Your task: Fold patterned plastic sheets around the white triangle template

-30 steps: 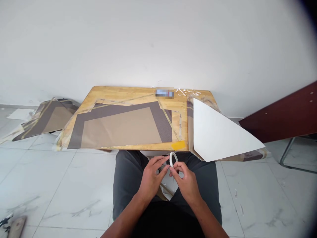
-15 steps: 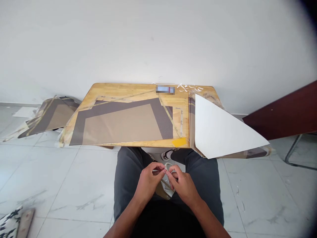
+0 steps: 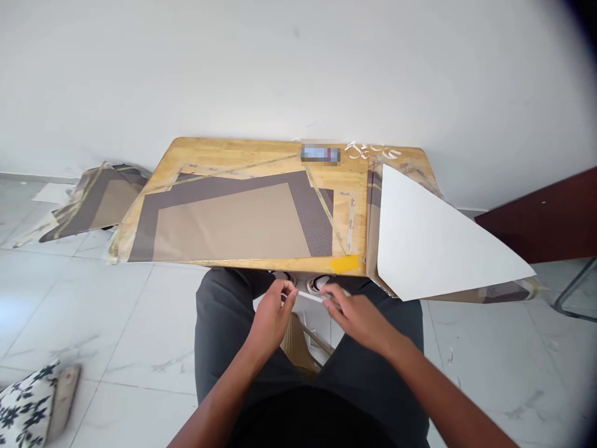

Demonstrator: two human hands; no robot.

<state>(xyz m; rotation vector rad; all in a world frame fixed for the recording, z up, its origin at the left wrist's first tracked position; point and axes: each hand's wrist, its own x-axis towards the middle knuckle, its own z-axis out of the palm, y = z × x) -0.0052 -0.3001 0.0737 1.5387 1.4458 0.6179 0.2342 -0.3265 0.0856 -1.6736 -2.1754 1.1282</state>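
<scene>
A narrow white strip of tape (image 3: 308,296) stretches between my hands, above the gap between my knees. My left hand (image 3: 274,311) pinches its left end between thumb and fingertips. At the right end, my right hand (image 3: 351,313) is closed on the tape, and part of what lies in its fingers is hidden. Beyond the hands, a brown and beige sheet (image 3: 228,224) in clear wrapping lies on the wooden table (image 3: 224,148). A white sheet with a pointed corner (image 3: 443,242) rests on more wrapped brown sheets at the table's right end.
Curled white scraps (image 3: 373,151) and a blurred-out box (image 3: 321,154) sit along the table's back edge. A yellow piece (image 3: 345,264) is at the front edge. More wrapped sheets (image 3: 107,199) hang at the left. A patterned cushion (image 3: 28,404) is at lower left.
My hands were together over a pale ring; now they are apart with the white strip drawn straight between them. Both have moved slightly forward, and the view has shifted a little.
</scene>
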